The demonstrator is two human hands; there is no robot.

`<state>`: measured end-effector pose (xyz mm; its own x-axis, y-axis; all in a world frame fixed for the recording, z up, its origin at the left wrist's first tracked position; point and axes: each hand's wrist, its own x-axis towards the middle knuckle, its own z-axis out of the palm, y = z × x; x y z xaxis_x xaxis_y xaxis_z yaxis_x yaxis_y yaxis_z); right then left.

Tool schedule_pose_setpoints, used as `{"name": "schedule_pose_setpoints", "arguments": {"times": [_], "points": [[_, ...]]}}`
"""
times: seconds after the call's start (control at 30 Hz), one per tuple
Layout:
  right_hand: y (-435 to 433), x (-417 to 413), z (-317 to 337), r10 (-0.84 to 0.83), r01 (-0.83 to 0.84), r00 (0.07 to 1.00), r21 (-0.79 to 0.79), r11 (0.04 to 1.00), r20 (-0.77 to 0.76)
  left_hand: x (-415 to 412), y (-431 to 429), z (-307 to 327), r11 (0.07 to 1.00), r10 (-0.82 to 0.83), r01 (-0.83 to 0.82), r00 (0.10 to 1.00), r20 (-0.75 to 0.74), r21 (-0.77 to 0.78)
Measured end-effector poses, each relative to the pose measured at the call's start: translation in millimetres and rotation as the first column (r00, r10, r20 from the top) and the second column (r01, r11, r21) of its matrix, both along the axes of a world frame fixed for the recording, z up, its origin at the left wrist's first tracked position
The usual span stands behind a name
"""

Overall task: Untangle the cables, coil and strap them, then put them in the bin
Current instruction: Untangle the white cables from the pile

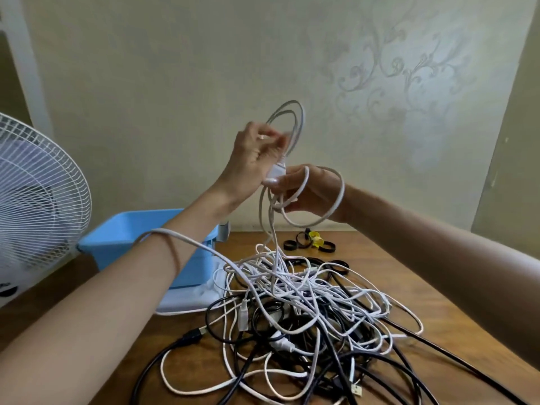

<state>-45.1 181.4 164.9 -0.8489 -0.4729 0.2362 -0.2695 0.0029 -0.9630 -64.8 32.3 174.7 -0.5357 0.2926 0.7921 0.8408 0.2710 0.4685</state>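
Looped white cable (306, 178) is pinched in left grip (257, 153) and clasped in right grip (317, 192), tail hanging into tangle (306, 302) beneath.

Left grip (255, 154): fingers (276, 138) are just motion blur. Fan (35, 206) chopped by the left edge, bin (111, 244) half hidden behind the forearm (163, 258), cable pile (306, 302) runs off the bottom. Yellow thing (317, 239) by the straps (302, 244): too tiny to tell.
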Motion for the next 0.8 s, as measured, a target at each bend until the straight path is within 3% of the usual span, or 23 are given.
{"name": "schedule_pose_setpoints", "arguments": {"times": [0.07, 0.1, 0.17, 0.23, 0.27, 0.33, 0.47, 0.53, 0.6, 0.63, 0.7, 0.77, 0.8], "points": [[2, 6, 9, 0.036, -0.037, 0.999, -0.078, 0.996, -0.009, -1, -1, -15, 0.959, -0.213, 0.172, 0.962, 0.172, 0.227], [6, 5, 17, 0.020, -0.023, 0.999, -0.144, 0.989, -0.028, -4, -1, -25, 0.941, -0.290, 0.228, 0.924, 0.248, 0.251], [12, 5, 38, 0.011, -0.032, 0.998, -0.323, 0.946, -0.067, -9, -3, -45, 0.949, -0.315, 0.291, 0.861, 0.399, 0.120], [21, 5, 62, -0.049, -0.012, 0.993, -0.509, 0.861, -0.105, -10, -7, -62, 0.955, -0.133, 0.233, 0.889, 0.438, -0.183], [26, 8, 72, -0.103, 0.020, 0.988, -0.577, 0.816, -0.111, -15, -10, -69, 0.945, -0.037, 0.159, 0.920, 0.391, -0.285], [39, 15, 84, -0.176, 0.027, 0.972, -0.666, 0.745, -0.158, -24, -15, -76, 0.946, 0.083, 0.046, 0.923, 0.375, -0.322], [57, 18, 84, -0.254, 0.013, 0.943, -0.737, 0.676, -0.216, -30, -23, -71, 0.891, 0.211, -0.038, 0.917, 0.338, -0.452], [66, 14, 82, -0.296, 0.068, 0.942, -0.771, 0.633, -0.160, -29, -23, -68, 0.738, 0.354, -0.192, 0.926, 0.129, -0.647], [72, 13, 82, -0.363, 0.167, 0.927, -0.759, 0.630, -0.097, -29, -22, -69, 0.587, 0.469, -0.397, 0.877, -0.104, -0.706], [76, 12, 82, -0.402, 0.226, 0.912, -0.726, 0.650, -0.076, -27, -21, -67, 0.588, 0.506, -0.457, 0.851, -0.137, -0.668], [77, 8, 75, -0.465, 0.338, 0.883, -0.608, 0.719, -0.059, -25, -20, -57, 0.728, 0.524, -0.481, 0.850, -0.054, -0.489], [76, 3, 62, -0.472, 0.391, 0.879, -0.460, 0.797, -0.071, -20, -14, -45, 0.945, 0.319, -0.290, 0.922, 0.218, -0.154], [74, 1, 54, -0.444, 0.382, 0.891, -0.378, 0.843, -0.090, -16, -9, -37, 0.986, 0.139, -0.162, 0.934, 0.329, 0.042]]}}
